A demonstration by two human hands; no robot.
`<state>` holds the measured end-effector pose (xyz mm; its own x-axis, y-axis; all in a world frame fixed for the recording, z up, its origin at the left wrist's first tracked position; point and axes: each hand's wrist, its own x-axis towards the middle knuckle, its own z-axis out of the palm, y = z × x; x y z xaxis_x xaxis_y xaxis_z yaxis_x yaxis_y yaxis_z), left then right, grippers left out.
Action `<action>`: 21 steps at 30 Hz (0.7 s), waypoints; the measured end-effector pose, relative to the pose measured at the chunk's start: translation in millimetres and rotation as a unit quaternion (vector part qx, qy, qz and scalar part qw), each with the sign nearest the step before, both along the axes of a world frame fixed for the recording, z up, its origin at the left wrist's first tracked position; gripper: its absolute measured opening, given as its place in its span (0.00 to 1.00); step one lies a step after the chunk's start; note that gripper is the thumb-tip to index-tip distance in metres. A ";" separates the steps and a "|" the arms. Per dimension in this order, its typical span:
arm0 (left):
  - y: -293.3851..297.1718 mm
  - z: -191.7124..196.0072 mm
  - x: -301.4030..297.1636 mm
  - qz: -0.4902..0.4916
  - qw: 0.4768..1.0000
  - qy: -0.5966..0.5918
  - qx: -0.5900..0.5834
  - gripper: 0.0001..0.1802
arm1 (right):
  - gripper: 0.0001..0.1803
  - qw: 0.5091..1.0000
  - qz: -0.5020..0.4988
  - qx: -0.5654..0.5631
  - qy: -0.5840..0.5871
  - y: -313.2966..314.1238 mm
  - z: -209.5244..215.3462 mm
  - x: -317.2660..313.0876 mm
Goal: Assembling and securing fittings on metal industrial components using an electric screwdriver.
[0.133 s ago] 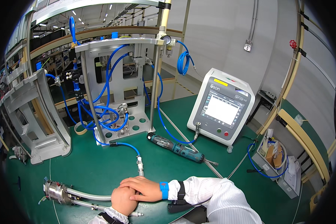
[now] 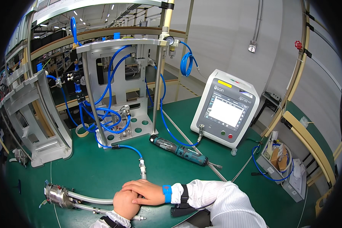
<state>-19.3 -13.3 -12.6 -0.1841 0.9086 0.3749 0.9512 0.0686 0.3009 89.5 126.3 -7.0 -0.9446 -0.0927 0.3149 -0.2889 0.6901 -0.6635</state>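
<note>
My right hand [image 2: 151, 191], with a blue band at its wrist, lies over the back of my left hand [image 2: 125, 205], fingers stretched across it and no object visible in them. My left hand rests low on the green table, its fingers hidden. A pale ribbed hose [image 2: 91, 198] runs from a silver metal cylinder [image 2: 57, 195] up to my left hand. Below it, a second hose [image 2: 83, 207] passes behind the left wrist, and a metal fitting [image 2: 139, 218] shows on the other side. A blue air tube [image 2: 131, 147] ends in a white-and-metal connector [image 2: 142, 167] just beyond my hands.
A cordless power tool [image 2: 180, 151] lies mid-table. Behind it stands a white instrument [image 2: 226, 110] with a lit screen. Metal frames [image 2: 121, 43] with coiled blue tubes rise at back left, beside a tape roll [image 2: 82, 130]. Grey bins [image 2: 273, 169] sit at right.
</note>
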 end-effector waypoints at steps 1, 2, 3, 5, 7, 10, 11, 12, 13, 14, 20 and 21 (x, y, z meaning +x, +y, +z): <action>-0.1 -1.0 -0.2 0.001 1.000 0.001 -0.001 0.10 | 0.30 1.000 0.000 0.000 0.000 0.0 -0.2 0.0; -0.2 -1.5 -0.3 0.002 1.000 0.001 -0.002 0.10 | 0.30 1.000 0.001 -0.001 0.000 0.0 -0.6 -0.1; -0.1 -1.5 -0.4 0.002 1.000 0.001 -0.002 0.10 | 0.30 1.000 0.001 -0.002 0.000 0.2 -0.9 -0.3; 0.1 -1.6 -0.5 0.000 1.000 0.001 0.004 0.10 | 0.30 1.000 0.002 -0.003 0.000 0.4 -0.5 -0.3; -0.2 -2.2 -0.3 0.001 1.000 0.002 0.007 0.10 | 0.30 1.000 0.003 -0.002 0.000 0.1 -0.4 -0.2; 0.0 -1.1 -0.4 -0.001 1.000 0.006 0.008 0.10 | 0.30 1.000 0.002 -0.002 0.004 0.6 -1.5 -0.7; 0.3 -0.7 -0.4 -0.003 1.000 0.009 0.008 0.10 | 0.30 1.000 0.002 -0.001 0.005 0.9 -1.3 -0.7; 0.1 -1.0 -0.6 -0.003 1.000 0.009 0.007 0.10 | 0.30 1.000 0.001 -0.001 0.007 0.8 -1.3 -0.7; 0.0 -1.5 -1.0 -0.005 1.000 0.008 0.006 0.10 | 0.30 1.000 0.001 -0.001 0.007 0.8 -1.0 -0.6; 0.1 -2.0 -1.2 -0.007 1.000 0.007 0.005 0.09 | 0.30 1.000 0.002 -0.003 0.007 0.9 -0.6 -0.6; 0.3 -2.3 -1.3 -0.012 1.000 0.012 0.015 0.09 | 0.30 1.000 0.002 0.000 0.006 0.9 -1.3 -0.7; 0.1 -2.7 -1.3 -0.011 1.000 0.012 0.015 0.09 | 0.30 1.000 0.002 -0.001 0.005 0.7 -1.2 -0.7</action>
<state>-20.7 -13.2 -15.3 -0.1544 0.9007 0.4061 0.9593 0.0384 0.2796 88.7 126.9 -8.2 -0.9412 -0.0955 0.3241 -0.2977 0.6881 -0.6617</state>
